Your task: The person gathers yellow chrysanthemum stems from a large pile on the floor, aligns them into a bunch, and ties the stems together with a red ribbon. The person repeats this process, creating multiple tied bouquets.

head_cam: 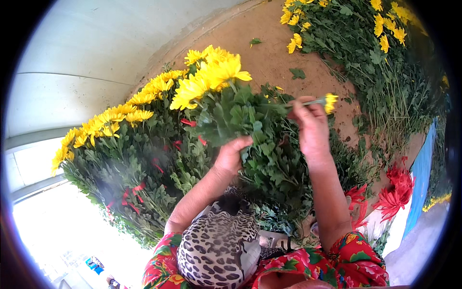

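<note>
My left hand [231, 154] is closed around the leafy stems of a bunch of yellow chrysanthemums [213, 74], whose blooms point up and to the left. To the right of it, my right hand [311, 124] pinches a single yellow chrysanthemum [330, 103] near its head. That flower's bloom points right, and its lower stem is blurred near the bunch's leaves. Beneath and between my hands lie loose green leaves and stems [281, 159]. On the left, next to the held bunch, rest tied bundles of yellow chrysanthemums [140, 144] with red ties [133, 193] around their stems.
A large heap of cut chrysanthemums [375, 72] lies at the far right on the brown ground [267, 54]. Red strips [395, 191] sit at the lower right, beside a blue sheet [420, 173]. A pale wall [83, 47] borders the upper left.
</note>
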A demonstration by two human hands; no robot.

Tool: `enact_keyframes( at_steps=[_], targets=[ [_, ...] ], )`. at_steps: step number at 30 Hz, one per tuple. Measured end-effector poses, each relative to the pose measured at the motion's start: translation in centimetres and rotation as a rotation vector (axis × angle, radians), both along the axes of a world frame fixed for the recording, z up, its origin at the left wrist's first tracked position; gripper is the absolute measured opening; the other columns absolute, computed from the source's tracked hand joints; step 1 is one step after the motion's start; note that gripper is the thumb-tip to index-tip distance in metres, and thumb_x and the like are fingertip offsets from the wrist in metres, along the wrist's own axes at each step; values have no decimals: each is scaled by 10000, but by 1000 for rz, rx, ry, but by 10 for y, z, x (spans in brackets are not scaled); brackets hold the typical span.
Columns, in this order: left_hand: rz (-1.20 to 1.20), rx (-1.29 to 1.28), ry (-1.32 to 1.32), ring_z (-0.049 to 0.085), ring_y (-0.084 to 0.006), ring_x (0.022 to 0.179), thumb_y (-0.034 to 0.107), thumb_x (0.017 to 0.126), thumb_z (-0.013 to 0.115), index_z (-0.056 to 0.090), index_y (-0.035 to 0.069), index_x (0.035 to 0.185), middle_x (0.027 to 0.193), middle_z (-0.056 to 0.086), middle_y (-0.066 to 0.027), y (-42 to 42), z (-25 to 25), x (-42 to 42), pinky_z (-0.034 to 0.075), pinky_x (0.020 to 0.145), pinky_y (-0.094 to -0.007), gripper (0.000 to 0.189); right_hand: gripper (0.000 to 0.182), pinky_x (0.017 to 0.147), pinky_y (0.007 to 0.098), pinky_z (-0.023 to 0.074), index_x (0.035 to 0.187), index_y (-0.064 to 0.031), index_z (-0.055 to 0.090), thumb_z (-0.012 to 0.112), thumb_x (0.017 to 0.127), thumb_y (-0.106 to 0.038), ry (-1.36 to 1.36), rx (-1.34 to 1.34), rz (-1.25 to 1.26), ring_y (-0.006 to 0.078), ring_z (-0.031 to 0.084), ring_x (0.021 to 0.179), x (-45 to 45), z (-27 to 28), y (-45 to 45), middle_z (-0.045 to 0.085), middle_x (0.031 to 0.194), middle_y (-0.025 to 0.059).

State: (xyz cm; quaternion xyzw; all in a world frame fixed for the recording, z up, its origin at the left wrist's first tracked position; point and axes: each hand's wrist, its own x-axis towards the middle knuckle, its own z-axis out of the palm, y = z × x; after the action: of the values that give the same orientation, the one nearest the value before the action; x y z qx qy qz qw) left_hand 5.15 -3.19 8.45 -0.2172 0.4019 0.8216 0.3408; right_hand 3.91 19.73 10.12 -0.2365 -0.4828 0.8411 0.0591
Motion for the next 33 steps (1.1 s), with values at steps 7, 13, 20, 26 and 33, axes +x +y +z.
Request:
enact_keyframes(
  at_steps=[7, 13, 20, 26, 33],
  targets=[
    [-13, 7, 35, 667, -264, 1090, 165, 905, 666, 593, -19, 1318, 1219, 680, -137, 15, 23, 10, 548, 976, -424, 458, 643, 931, 381, 518, 1452, 2, 448, 716, 950, -297, -53, 484, 259, 285, 622, 1172, 57, 25, 0, 635, 1256, 153],
    [-206, 68, 367, 636, -199, 1101, 116, 896, 725, 609, 4, 1309, 1228, 676, -83, 47, 93, 28, 513, 997, -354, 444, 390, 819, 341, 514, 1215, 7, 629, 769, 882, -141, 360, 1093, 109, 265, 644, 902, 79, 145, -21, 648, 1015, 141],
    [-489, 153, 957, 579, -204, 1208, 140, 903, 730, 509, 31, 1423, 1325, 615, -91, 64, 187, 52, 469, 1066, -379, 576, 177, 695, 271, 488, 1007, 18, 668, 735, 843, 32, 634, 1183, -287, 196, 634, 772, 130, 258, -20, 652, 934, 113],
    [-757, 3, 1234, 510, -210, 1310, 205, 919, 763, 457, 53, 1488, 1427, 569, -99, 71, 284, 90, 403, 1129, -382, 664, 188, 750, 295, 502, 989, 26, 660, 702, 819, 92, 771, 1185, -565, 207, 641, 845, 188, 319, -26, 656, 980, 126],
    [-584, -295, 1230, 611, -230, 1231, 157, 956, 687, 598, 104, 1375, 1344, 650, -72, 88, 328, 102, 462, 1091, -397, 431, 173, 708, 350, 511, 1011, 20, 678, 710, 854, -45, 828, 1298, -586, 291, 670, 785, 195, 386, -11, 658, 888, 161]
  ],
)
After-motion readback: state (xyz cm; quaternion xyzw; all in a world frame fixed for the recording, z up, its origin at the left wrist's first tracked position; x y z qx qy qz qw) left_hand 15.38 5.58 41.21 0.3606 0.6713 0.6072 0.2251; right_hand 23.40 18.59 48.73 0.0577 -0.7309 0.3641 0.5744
